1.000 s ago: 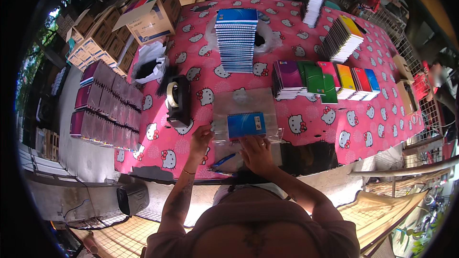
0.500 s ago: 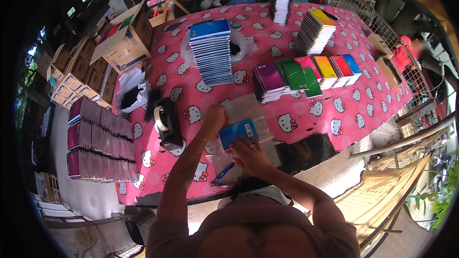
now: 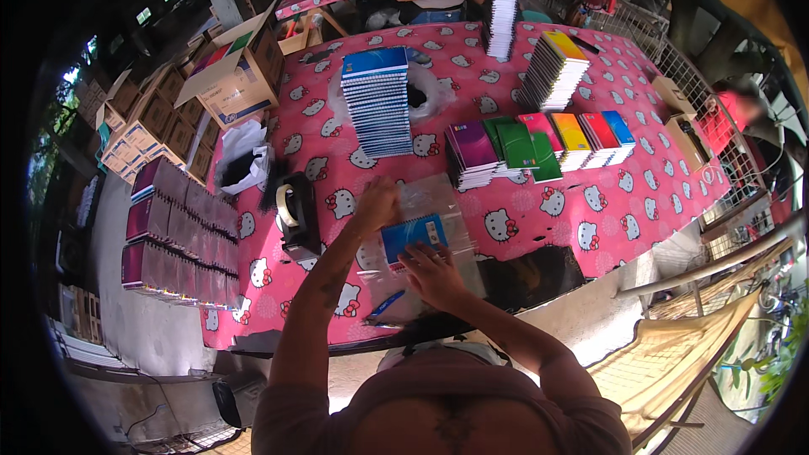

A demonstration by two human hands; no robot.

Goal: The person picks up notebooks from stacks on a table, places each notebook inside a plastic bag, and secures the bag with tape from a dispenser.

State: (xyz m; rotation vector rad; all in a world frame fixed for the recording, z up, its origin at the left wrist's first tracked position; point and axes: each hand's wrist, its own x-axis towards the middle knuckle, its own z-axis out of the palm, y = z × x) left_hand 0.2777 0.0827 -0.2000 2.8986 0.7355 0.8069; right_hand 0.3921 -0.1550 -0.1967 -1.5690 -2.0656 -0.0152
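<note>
Rests right hand [image 3: 433, 276] palm-down on lower part of blue notebook [image 3: 411, 234], with fingers loosely spread and flat, pressing from above, not wrapped around. Holds left hand [image 3: 379, 202] just past upper left corner of notebook, by edge of clear plastic [image 3: 444, 200], with fingers curled in; can't tell how tightly, or whether pinching plastic. Find notebook lying flat near front of pink patterned counter [image 3: 539, 240], with spiral along far side; can't tell whether inside plastic or on top. See blue pen [image 3: 387, 303] nearer front edge, black tape dispenser [image 3: 303, 232] to left, tall blue notebook stack [image 3: 379, 114] beyond, mixed-colour notebook row [image 3: 516, 145] to right, purple bundles [image 3: 181, 236] far left.
</note>
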